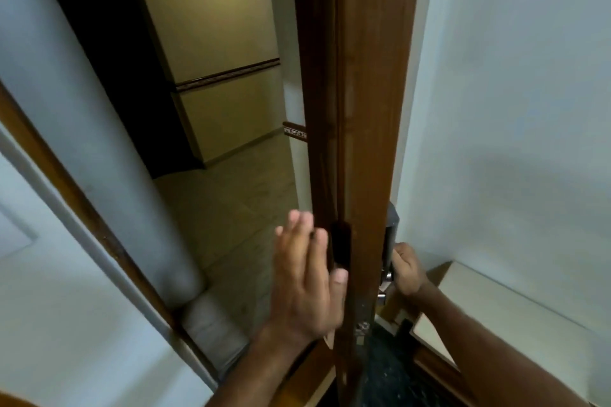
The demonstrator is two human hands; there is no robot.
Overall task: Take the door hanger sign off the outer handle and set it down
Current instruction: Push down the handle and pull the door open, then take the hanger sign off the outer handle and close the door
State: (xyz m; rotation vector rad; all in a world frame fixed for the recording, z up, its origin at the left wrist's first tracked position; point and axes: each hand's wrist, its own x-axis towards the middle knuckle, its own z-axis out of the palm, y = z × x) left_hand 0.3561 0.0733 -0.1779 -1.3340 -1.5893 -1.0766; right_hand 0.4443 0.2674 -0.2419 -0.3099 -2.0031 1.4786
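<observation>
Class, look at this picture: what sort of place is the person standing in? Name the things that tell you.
Probably a hotel room doorway opening onto a corridor. Clues: the wooden door with an electronic-looking lock unit, the corridor wall with a decorative band, and the tiled corridor floor beyond.

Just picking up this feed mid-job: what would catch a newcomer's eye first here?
The brown wooden door stands edge-on up the middle of the view, ajar onto a dim yellowish corridor at its left. The left hand is spread open beside the door's edge, while the right hand is closed on the metal inner handle. No hanger sign is visible.
</observation>
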